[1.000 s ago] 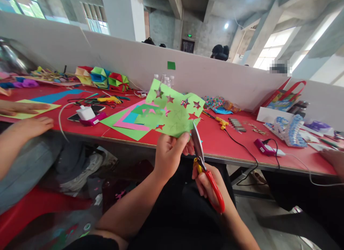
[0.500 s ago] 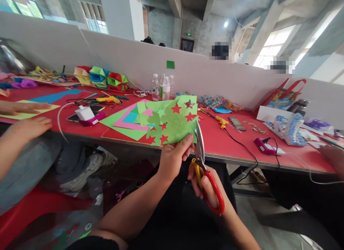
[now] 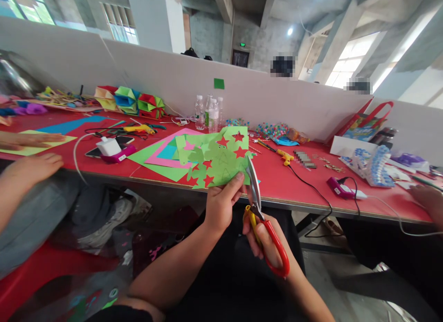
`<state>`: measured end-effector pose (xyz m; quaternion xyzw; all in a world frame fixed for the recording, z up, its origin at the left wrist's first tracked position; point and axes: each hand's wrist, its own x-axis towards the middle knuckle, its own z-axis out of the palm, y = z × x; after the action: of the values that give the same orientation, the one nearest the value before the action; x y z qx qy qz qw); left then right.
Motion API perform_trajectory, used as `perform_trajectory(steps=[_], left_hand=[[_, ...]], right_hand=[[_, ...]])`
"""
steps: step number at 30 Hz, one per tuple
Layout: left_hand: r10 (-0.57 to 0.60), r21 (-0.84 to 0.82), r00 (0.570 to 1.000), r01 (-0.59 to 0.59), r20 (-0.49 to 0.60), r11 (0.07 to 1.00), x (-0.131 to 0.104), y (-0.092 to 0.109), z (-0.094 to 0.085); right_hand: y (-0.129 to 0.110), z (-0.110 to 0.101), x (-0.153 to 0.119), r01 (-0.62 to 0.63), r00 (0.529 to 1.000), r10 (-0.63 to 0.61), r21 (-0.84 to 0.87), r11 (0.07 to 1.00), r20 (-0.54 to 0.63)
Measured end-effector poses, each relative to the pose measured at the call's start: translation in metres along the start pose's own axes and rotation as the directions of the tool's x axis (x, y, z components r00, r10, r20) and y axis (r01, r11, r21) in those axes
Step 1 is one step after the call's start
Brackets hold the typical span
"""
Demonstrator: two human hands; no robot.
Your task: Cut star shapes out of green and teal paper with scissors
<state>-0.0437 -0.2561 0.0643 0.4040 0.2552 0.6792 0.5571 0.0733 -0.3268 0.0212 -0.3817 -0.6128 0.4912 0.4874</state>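
My left hand [image 3: 223, 199] pinches the lower edge of a green paper sheet [image 3: 216, 158], thumb on top. Several star-shaped holes pierce the sheet, and the red table shows through them. Pencilled star outlines mark its uncut middle. In my right hand [image 3: 265, 239] is a pair of scissors [image 3: 255, 186] with one red and one yellow handle. Their blades point up and away from me at the sheet's right edge, close to my left fingertips. Whether paper lies between the blades, I cannot make out.
On the red table [image 3: 277, 186] lie pink and green papers [image 3: 162, 167], a yellow glue gun [image 3: 285, 157], and a purple power strip [image 3: 341, 188]. Bottles [image 3: 213, 115] stand before a white partition [image 3: 155, 68]. Another person's hands [image 3: 31, 169] are at left; another hand [image 3: 427, 197] at right.
The green sheet has shifted slightly left and tilted, and the scissors have moved a little left with it. Both hands keep their holds.
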Motion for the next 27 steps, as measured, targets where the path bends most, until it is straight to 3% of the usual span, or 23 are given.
perform_trajectory(steps=[5, 13, 27], left_hand=[[0.018, -0.004, 0.997, -0.018, 0.069, 1.000, 0.003, 0.007, -0.002], [0.182, 0.036, 0.977, -0.187, 0.114, 0.982, 0.008, 0.020, -0.006], [0.232, 0.194, 0.957, -0.265, 0.177, 0.944, 0.016, 0.033, -0.019]], right_hand=[[-0.006, -0.004, -0.001, 0.006, 1.000, -0.005, -0.052, 0.999, 0.011], [-0.012, -0.005, -0.002, -0.061, 0.998, 0.062, -0.103, 0.993, 0.003], [-0.017, -0.016, -0.003, -0.063, 0.994, 0.079, -0.196, 0.979, 0.072]])
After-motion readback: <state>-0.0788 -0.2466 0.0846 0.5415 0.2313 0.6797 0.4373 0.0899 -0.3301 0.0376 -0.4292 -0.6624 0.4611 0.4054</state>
